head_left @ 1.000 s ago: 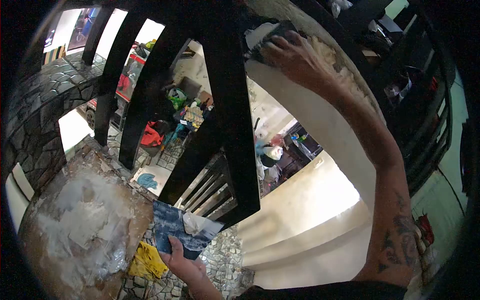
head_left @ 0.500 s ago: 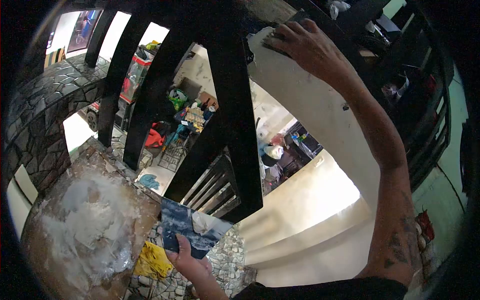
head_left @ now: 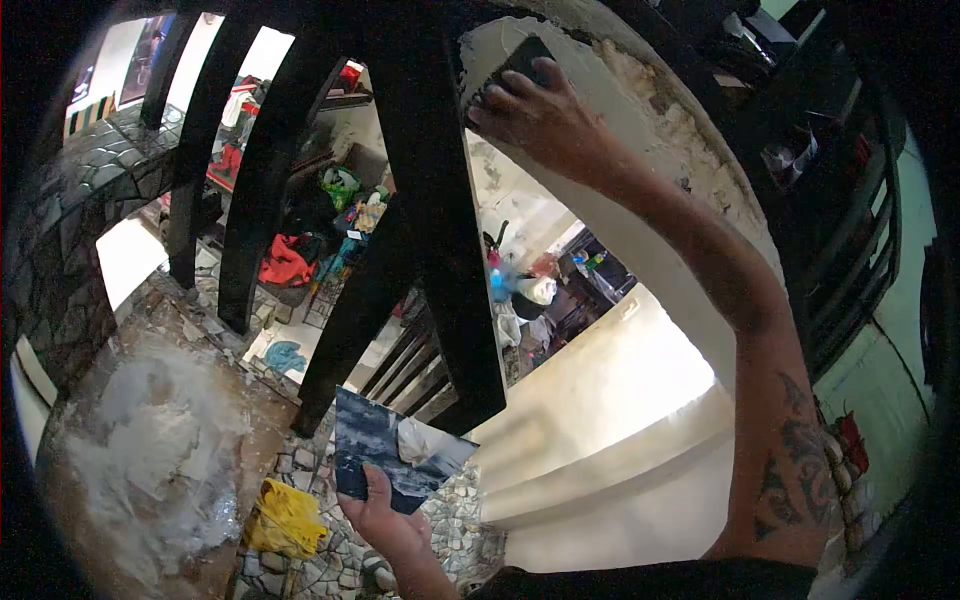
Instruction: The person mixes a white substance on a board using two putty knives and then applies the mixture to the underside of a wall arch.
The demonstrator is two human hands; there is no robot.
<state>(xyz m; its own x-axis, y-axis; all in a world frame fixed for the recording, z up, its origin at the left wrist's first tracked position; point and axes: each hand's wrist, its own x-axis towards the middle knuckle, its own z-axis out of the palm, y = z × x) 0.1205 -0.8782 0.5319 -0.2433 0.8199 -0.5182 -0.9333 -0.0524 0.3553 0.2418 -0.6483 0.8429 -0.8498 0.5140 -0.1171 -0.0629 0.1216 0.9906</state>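
Note:
My left hand (head_left: pixel 388 525) grips a dark flat board (head_left: pixel 368 435), thumb on top, at the lower middle. A dab of white putty (head_left: pixel 418 440) sits on the board, with pale smears around it. Up at the top, my right hand (head_left: pixel 545 125) holds a dark flat putty spreader (head_left: pixel 528 58) by its edge, fingers spread across its face. The spreader lies against a curved, whitish plastered surface (head_left: pixel 690 290), close to its upper left end. A rough, crumbly strip (head_left: pixel 655 95) runs along the surface's upper edge.
Black slanted posts (head_left: pixel 430 200) stand left of the plastered surface. A board smeared with a heap of white putty (head_left: pixel 160 450) is at lower left, beside a yellow cloth-like item (head_left: pixel 285 518) over the stone floor (head_left: pixel 460 520). Mixed household goods (head_left: pixel 345 215) show beyond the posts.
My right hand has moved left and slightly down with the spreader, whose face now shows more. More of the rough upper edge is visible. My left hand still holds the board, and the view has shifted.

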